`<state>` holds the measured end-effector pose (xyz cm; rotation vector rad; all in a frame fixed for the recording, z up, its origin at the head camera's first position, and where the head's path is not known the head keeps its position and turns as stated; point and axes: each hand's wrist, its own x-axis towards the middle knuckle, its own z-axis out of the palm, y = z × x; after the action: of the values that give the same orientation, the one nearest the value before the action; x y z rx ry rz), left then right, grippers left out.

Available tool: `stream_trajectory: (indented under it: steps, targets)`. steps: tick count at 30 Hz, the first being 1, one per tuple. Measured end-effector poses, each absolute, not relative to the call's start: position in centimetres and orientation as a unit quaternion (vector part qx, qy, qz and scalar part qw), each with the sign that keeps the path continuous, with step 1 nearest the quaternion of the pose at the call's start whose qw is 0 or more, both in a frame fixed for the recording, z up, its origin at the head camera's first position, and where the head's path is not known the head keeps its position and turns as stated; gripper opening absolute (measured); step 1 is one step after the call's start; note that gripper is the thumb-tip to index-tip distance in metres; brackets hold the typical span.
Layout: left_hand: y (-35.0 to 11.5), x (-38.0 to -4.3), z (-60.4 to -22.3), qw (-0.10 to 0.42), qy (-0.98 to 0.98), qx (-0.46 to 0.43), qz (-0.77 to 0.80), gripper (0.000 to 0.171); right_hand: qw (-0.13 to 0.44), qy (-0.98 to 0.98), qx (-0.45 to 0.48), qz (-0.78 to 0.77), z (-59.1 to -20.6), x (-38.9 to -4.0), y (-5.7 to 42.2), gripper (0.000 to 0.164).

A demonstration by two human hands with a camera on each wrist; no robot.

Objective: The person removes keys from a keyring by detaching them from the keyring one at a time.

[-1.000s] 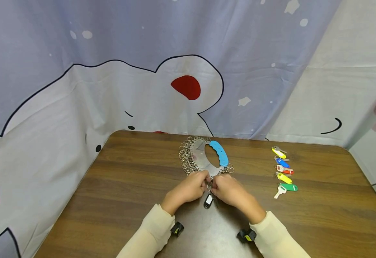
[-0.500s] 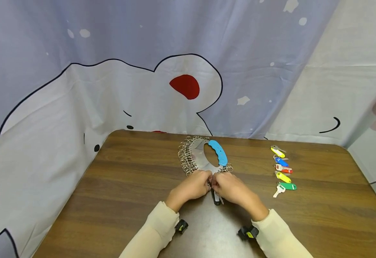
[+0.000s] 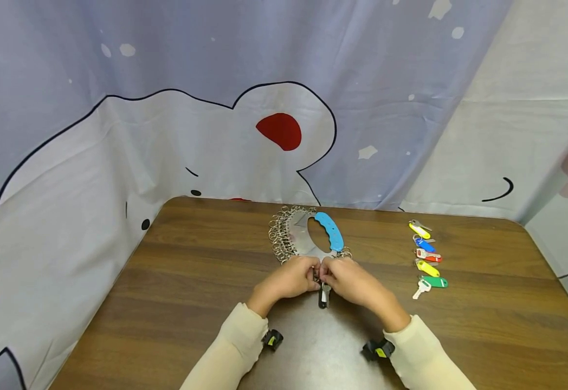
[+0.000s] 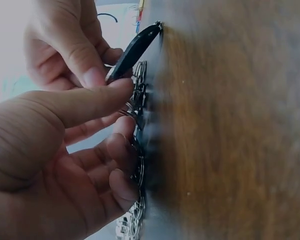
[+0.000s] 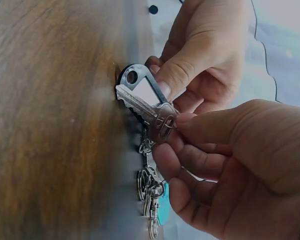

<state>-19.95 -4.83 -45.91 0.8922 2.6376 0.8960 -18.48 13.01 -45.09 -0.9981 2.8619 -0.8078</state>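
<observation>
At the table's middle lies a flat silver key holder [image 3: 303,235] with a blue handle [image 3: 330,230] and many metal rings and clips along its edge. At its near side my two hands meet, fingertips almost touching. My left hand [image 3: 291,278] pinches what looks like one of the small metal clips, mostly hidden behind thumb and fingers. My right hand [image 3: 351,283] pinches the key ring at the head of a silver key [image 5: 140,106]. A black key tag [image 4: 135,52] with a white label hangs on the same ring, beside the key.
To the right on the wooden table [image 3: 191,303] lies a column of tagged keys: yellow [image 3: 419,231], blue [image 3: 424,245], red [image 3: 430,256], yellow [image 3: 428,268] and green [image 3: 435,282]. A printed curtain [image 3: 191,146] hangs behind the table.
The black tag and key have swung to the right and closer under my right hand, the key now lying over the tag. Both hands stay together at the holder's near edge, fingers shifting slightly.
</observation>
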Motion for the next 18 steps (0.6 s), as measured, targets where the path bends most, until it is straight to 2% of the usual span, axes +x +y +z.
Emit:
stream_trajectory:
  steps: [10, 18]
  targets:
    - [-5.24, -20.57, -46.34, 0.111, 0.88, 0.282, 0.366, 0.028, -0.016, 0.903, -0.326, -0.281, -44.61, -18.82, 13.11, 0.008]
    - [-5.29, -20.89, -46.57, 0.1, 0.868, 0.276, 0.4, 0.029, -0.032, 0.904, -0.325, -0.277, -44.92, -18.94, 12.99, 0.006]
